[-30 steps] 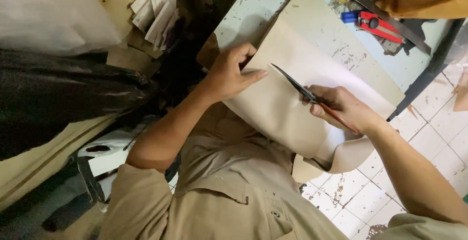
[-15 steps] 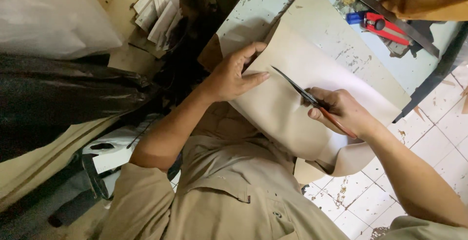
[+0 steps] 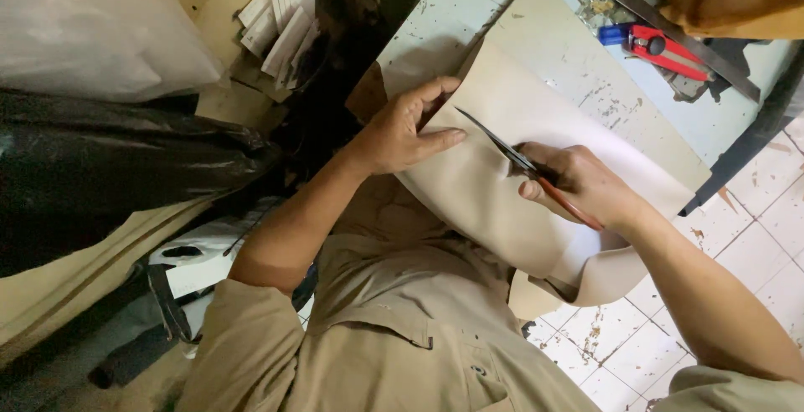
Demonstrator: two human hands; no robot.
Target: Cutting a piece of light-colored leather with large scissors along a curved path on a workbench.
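Observation:
A large beige sheet (image 3: 494, 211) of soft material lies across my lap and the edge of a pale blue worktable (image 3: 444, 10). My left hand (image 3: 406, 127) presses flat on the sheet's upper left edge. My right hand (image 3: 578, 182) grips a pair of scissors (image 3: 511, 154) with dark blades and red-brown handles. The blades point toward my left hand and lie against the sheet. A thin board (image 3: 578, 60) sits under the sheet on the table.
A red and blue tool (image 3: 653, 45) and a metal ruler (image 3: 662, 23) lie at the table's far end. Black plastic (image 3: 117, 177) and a white bag (image 3: 92, 27) lie to my left beside stacked paper cards (image 3: 280, 23). White floor tiles (image 3: 754, 219) show at right.
The view has shifted slightly. Both hands and the scissors keep nearly the same places on the sheet, with my right hand edging a little along the cut.

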